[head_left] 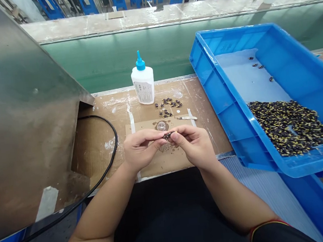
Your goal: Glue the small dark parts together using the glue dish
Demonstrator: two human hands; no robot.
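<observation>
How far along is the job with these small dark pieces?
Possibly done: the large heap of black-and-yellow pieces in the blue bin, though I can't confirm they're finished. In hand: a small dark piece, pinched between the left hand and right hand. Possibly left: the loose cluster near the white bottle. The overall fraction can't be told.

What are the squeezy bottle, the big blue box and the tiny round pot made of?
The bottle looks like soft plastic, matte white, with a smooth blue nozzle cap. The big blue box seems to be hard, slightly shiny plastic, because its walls have moulded ribs. The tiny pot is see-through and glints, so it may be clear plastic or glass; I can't tell which.
</observation>
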